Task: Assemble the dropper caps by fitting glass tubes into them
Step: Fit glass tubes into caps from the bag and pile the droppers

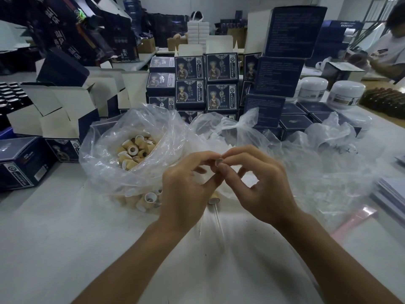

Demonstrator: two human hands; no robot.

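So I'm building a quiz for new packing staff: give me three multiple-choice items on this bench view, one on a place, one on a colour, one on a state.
1. Where do the loose caps lie?
A. in a clear plastic bag
B. in a metal tray
C. in a drawer

2. What colour are the caps?
A. red
B. tan
C. green

3. What are the hands doing?
A. resting flat
B. pinching a small part together
C. holding scissors

Answers: 1 A, the clear bag surrounds them; 2 B, tan sides with white rims; 3 B, left hand and right hand meet fingertips on a small part.
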